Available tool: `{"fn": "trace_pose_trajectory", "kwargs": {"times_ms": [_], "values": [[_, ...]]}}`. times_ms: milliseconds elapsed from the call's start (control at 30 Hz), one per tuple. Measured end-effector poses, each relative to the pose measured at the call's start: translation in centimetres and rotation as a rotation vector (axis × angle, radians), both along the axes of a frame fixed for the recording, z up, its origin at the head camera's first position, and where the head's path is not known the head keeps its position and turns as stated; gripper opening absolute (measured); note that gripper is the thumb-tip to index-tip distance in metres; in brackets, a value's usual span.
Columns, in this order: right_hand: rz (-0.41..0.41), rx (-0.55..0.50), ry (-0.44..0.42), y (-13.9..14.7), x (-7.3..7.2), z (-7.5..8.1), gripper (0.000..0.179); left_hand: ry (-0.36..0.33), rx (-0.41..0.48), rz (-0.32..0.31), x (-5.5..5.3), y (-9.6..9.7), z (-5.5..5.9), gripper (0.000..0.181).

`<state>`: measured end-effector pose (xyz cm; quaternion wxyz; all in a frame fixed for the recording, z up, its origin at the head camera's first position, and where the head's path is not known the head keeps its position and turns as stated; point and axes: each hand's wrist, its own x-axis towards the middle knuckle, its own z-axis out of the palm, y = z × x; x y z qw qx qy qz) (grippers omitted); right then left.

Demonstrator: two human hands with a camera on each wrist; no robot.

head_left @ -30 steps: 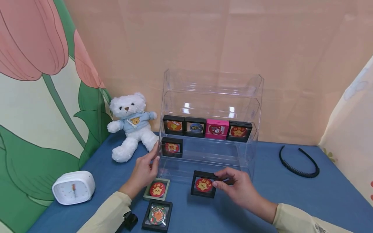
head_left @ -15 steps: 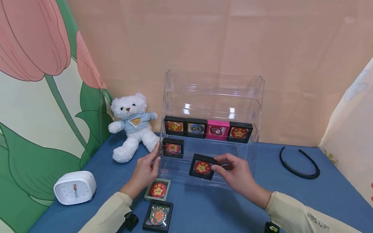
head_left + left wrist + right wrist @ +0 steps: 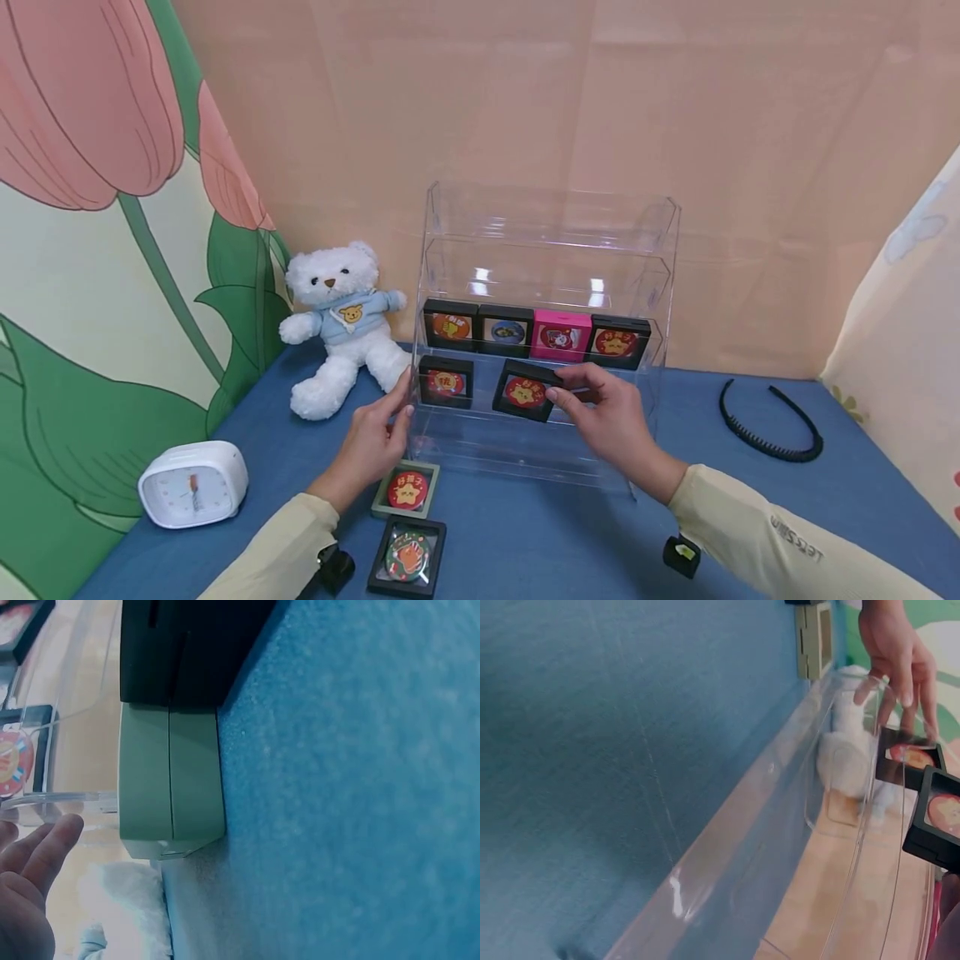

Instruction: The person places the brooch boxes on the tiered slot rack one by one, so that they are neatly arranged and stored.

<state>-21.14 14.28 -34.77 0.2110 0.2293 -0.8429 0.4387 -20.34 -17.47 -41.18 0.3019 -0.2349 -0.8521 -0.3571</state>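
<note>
My right hand [image 3: 615,421] pinches a black square display frame with a red star badge [image 3: 525,391] by its right side, slightly tilted, at the second tier from the bottom of a clear acrylic tiered rack [image 3: 517,454]. My left hand [image 3: 369,446] touches the rack's left edge with extended fingers. Beside the held frame, apart from it, a black frame with a red badge [image 3: 446,382] stands at that tier's left end. On the tier above are several frames, one of them a pink frame [image 3: 560,335]. In the right wrist view the held frame [image 3: 936,821] shows partly.
A green frame [image 3: 406,490] and a black frame with a green badge [image 3: 407,557] lie on the blue cloth in front of the rack. A white teddy bear [image 3: 341,325] sits left of it, a white clock [image 3: 192,483] farther left. A black headband [image 3: 772,433] lies at right.
My right hand has lifted the black frame up and away from me, from in front of the bottom tier to the tier above it. My left hand has stayed at the rack's edge.
</note>
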Motion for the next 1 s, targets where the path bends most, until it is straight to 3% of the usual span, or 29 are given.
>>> {"fn": "trace_pose_trajectory", "kwargs": {"times_ms": [500, 733, 1000], "values": [[-0.013, -0.01, 0.021, -1.8, -2.0, -0.2, 0.025, 0.07, -0.003, -0.019, -0.4, -0.3, -0.4, 0.058], [-0.014, 0.012, 0.007, -2.1, -2.4, -0.6, 0.024, 0.033, 0.006, -0.025, -0.2, -0.2, -0.2, 0.058], [0.015, 0.016, 0.053, -2.6, -2.6, -1.2, 0.023, 0.01, 0.004, -0.016, -0.1, -0.1, -0.1, 0.058]]}}
